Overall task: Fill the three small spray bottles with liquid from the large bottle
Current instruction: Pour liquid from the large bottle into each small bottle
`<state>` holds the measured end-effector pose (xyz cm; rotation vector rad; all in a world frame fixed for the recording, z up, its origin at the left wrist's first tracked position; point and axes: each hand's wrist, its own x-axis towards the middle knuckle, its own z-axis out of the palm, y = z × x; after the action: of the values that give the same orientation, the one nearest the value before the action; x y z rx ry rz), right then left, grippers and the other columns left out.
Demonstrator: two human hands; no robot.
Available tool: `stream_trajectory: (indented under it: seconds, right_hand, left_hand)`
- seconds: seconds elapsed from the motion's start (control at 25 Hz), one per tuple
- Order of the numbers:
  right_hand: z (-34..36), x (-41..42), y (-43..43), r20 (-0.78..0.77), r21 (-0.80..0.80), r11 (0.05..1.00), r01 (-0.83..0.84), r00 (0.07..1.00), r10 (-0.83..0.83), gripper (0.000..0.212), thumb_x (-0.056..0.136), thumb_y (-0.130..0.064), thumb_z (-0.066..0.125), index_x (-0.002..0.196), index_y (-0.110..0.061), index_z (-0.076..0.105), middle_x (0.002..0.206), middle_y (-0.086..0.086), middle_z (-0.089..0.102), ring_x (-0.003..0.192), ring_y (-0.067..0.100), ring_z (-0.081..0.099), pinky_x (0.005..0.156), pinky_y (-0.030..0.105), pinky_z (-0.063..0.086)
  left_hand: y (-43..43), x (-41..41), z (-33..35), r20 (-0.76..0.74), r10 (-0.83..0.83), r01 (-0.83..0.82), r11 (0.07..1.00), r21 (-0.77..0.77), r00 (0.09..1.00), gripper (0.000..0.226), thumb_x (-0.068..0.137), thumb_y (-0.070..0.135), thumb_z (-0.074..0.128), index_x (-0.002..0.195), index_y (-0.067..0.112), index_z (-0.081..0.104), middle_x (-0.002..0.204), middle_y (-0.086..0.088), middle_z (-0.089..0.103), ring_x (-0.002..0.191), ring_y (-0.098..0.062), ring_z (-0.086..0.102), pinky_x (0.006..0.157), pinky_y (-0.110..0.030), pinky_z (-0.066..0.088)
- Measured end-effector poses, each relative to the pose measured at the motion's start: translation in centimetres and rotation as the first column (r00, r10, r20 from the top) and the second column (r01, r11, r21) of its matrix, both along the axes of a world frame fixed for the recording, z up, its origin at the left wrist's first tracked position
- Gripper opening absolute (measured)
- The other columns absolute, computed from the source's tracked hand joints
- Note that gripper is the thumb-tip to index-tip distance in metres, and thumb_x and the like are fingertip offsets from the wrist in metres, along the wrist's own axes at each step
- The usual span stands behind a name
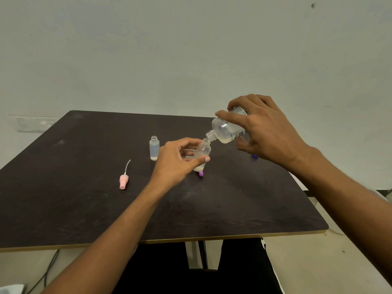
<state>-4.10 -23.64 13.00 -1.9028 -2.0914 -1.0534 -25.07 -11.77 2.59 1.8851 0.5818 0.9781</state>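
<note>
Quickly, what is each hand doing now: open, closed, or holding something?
Left hand: holds the small bottle.
Right hand: holds the large bottle, tilted.

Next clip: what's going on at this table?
A person is pouring. The right hand tips the large bottle so its mouth meets the open neck of a small bottle, which the left hand holds tilted over the table. A second small bottle stands uncapped to the left, holding liquid. A pink spray top lies loose on the table, and a purple cap shows beside the held bottle. No third small bottle is visible.
</note>
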Motion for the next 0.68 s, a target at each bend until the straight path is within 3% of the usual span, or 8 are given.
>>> stream_trajectory:
  seconds: [0.36,0.68]
  right_hand:
    - [0.5,-0.3,0.0,0.043,0.001,1.0,-0.023,0.999,0.023,0.073,0.075,-0.019,0.083,0.144,-0.028,0.06,0.137,0.006,0.06,0.126,0.032,0.055,0.11,0.046,0.039]
    - [1.2,-0.6,0.4,0.12,-0.023,1.0,-0.017,0.993,0.019,0.075,0.075,-0.022,0.085,0.145,-0.028,0.057,0.14,0.007,0.058,0.128,0.031,0.054,0.113,0.046,0.037]
  left_hand:
    - [0.0,0.0,0.0,-0.006,0.009,-0.009,1.0,-0.011,1.0,0.042,0.077,0.031,0.092,0.109,0.043,0.069,0.099,0.026,0.071,0.097,0.012,0.07,0.077,-0.008,0.054]
    - [0.1,0.1,-0.3,0.008,0.023,-0.023,0.999,-0.039,1.0,0.042,0.076,0.032,0.093,0.113,0.036,0.074,0.106,0.017,0.076,0.101,0.003,0.073,0.086,-0.015,0.058]
